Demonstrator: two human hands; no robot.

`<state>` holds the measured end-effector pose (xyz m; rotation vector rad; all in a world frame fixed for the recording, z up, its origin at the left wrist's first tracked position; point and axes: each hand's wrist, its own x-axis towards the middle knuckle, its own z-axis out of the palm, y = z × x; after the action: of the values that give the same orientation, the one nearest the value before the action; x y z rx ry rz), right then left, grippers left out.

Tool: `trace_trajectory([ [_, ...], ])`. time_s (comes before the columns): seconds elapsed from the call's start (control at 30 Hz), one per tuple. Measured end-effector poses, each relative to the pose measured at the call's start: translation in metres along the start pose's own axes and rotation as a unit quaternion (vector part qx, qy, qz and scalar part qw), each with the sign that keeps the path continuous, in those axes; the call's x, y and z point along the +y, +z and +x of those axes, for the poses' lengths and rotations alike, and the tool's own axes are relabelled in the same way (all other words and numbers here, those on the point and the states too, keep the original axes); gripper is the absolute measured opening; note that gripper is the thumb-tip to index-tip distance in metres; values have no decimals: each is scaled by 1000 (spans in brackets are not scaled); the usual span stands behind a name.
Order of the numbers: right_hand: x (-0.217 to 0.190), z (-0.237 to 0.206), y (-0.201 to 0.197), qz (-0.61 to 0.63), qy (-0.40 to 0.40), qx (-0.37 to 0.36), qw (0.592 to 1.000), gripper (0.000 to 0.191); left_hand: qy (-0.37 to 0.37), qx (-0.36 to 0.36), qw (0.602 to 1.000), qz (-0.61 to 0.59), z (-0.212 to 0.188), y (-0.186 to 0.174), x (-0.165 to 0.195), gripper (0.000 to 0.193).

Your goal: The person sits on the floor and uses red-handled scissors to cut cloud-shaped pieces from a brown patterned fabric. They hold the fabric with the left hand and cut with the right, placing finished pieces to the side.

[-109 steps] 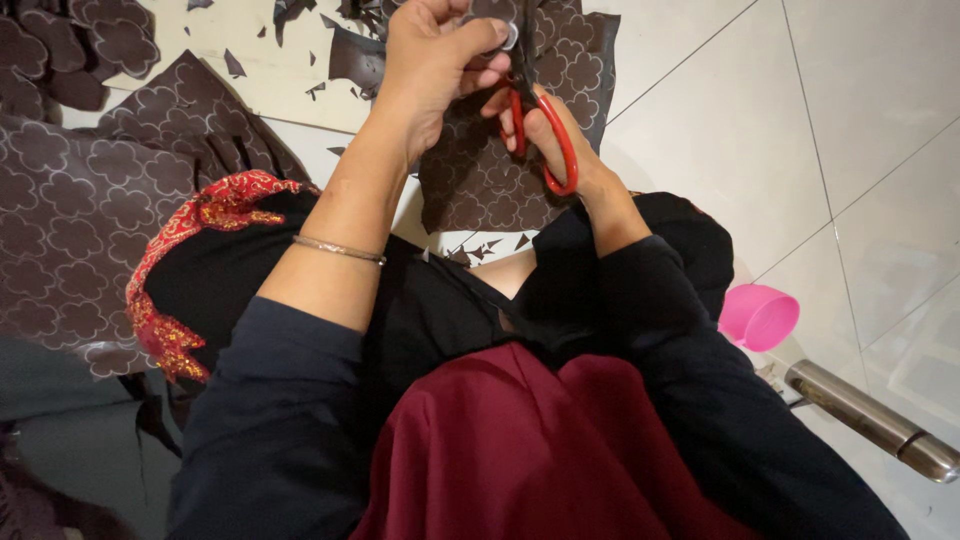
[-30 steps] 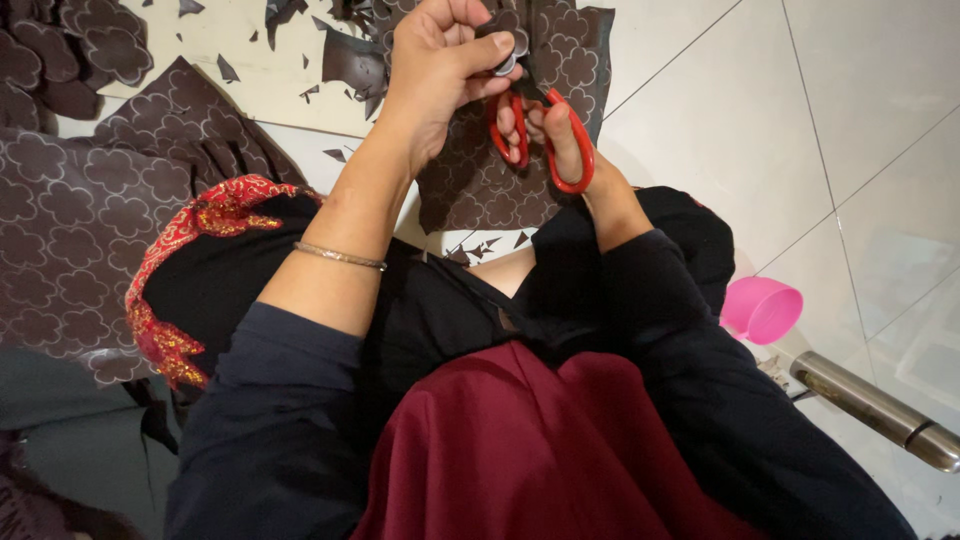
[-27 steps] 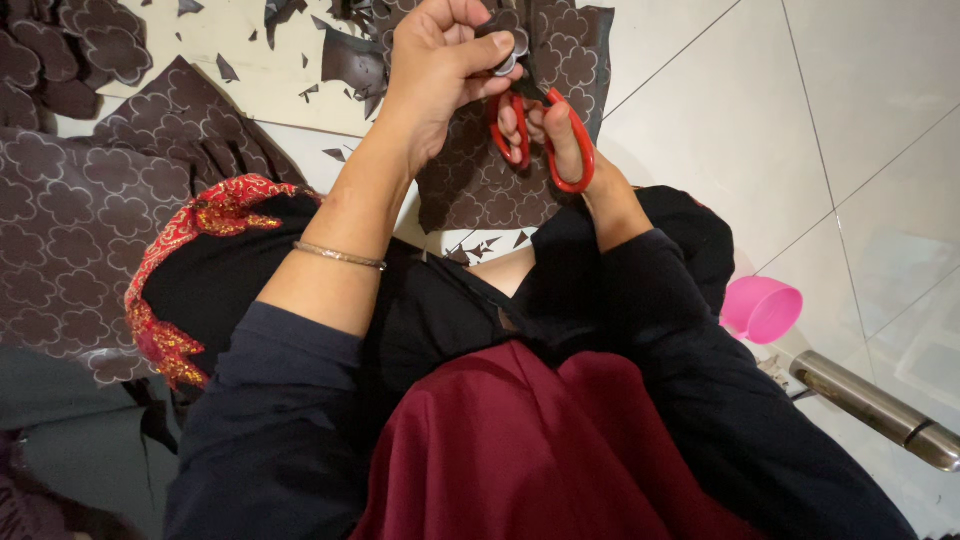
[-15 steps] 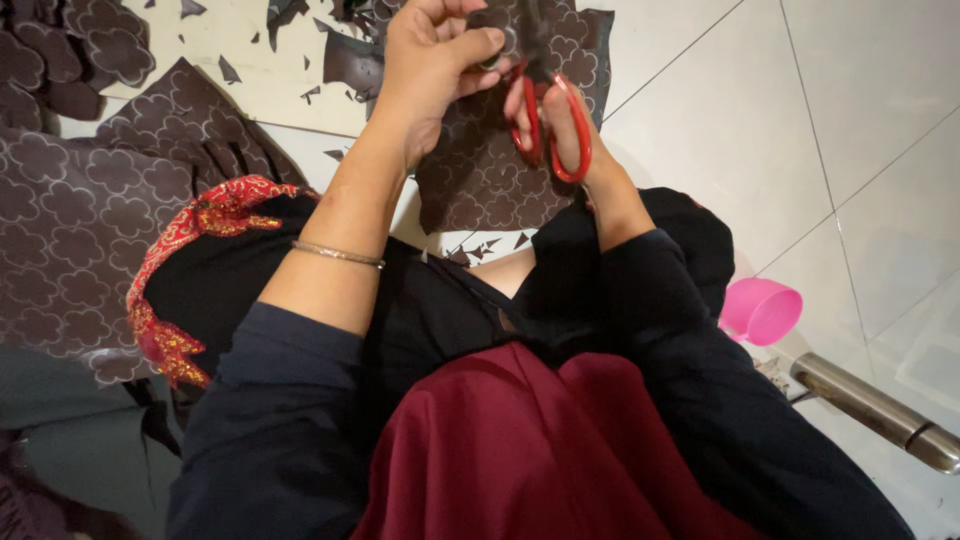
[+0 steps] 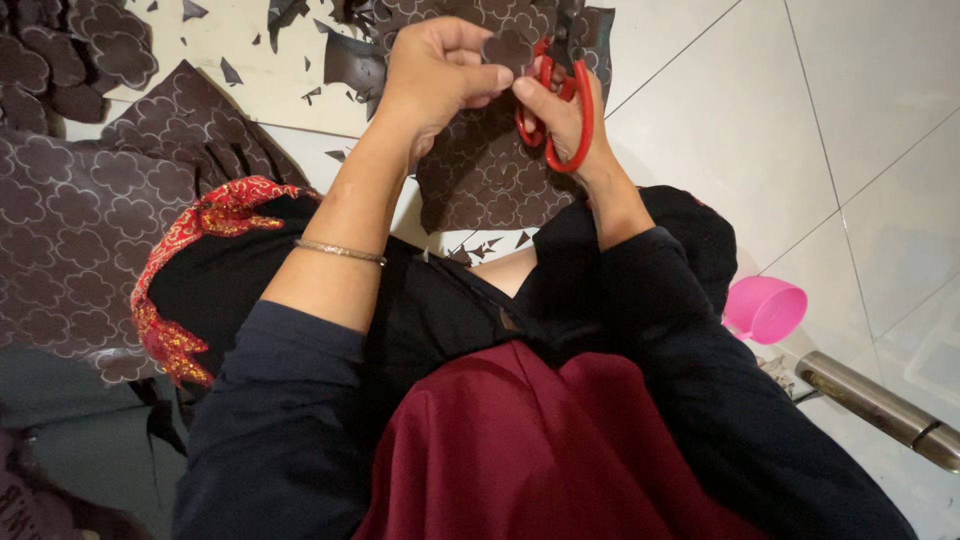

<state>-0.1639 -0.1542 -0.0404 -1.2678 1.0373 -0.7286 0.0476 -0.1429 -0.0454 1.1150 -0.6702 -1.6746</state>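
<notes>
1. Head view: the left hand (image 5: 432,72) is pinching a small brown cutout (image 5: 508,48) between thumb and fingers, above the tiled floor (image 5: 800,130).
2. The right hand (image 5: 565,110) is gripping red-handled scissors (image 5: 560,105), fingers through the loops, with the blades meeting the cutout.
3. A patterned brown sheet (image 5: 490,180) is lying on the floor just beneath both hands.
4. More patterned sheets (image 5: 70,230) are lying to the left.
5. A pink cup (image 5: 768,308) is sitting near the right elbow.
</notes>
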Motion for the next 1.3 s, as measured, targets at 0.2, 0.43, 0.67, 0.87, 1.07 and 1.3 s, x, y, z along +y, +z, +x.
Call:
trace_trajectory([
  [0.2, -4, 4, -4, 57, 19, -23, 998, 18, -87, -30, 996, -5, -4, 2, 15, 22],
  [0.43, -2, 6, -4, 98, 29, 0, 995, 16, -93, -15, 993, -66, -5, 1, 19, 33],
  [0.67, -1, 3, -1, 67, 47, -5, 997, 17, -29, 6, 1000, 8, 2, 3, 2, 23],
  [0.87, 0, 3, 0, 56, 53, -7, 997, 19, -100, 0, 994, -38, 0, 0, 6, 23],
  [1.07, 2, 3, -6, 38, 53, -16, 998, 20, -100, 3, 995, -5, 10, 3, -7, 23],
  [1.3, 5, 8, -11, 59, 45, 7, 997, 26, 111, 340, 924, -134, 29, -31, 9, 14],
])
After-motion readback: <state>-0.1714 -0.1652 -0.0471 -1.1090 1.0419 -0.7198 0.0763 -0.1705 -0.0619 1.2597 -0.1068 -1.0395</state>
